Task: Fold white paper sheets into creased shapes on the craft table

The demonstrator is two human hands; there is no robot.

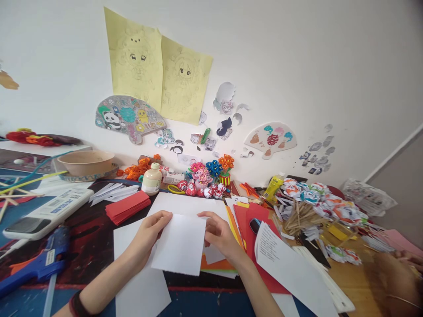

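A small white paper sheet is held up over the table in front of me, its lower edge slightly rough. My left hand pinches its left side, thumb near the top edge and the other fingers behind it. Beside the right edge is my right hand, its fingers bent and apart, with the index fingertip at the top right corner. I cannot tell whether that fingertip presses on the paper. Larger white sheets lie below my left forearm. Orange and red papers are under and beyond my right hand.
Left of me are a blue glue gun, a white power strip and a red paper stack. A glue bottle stands behind. A printed sheet and bundled sticks lie right, near another person's arm.
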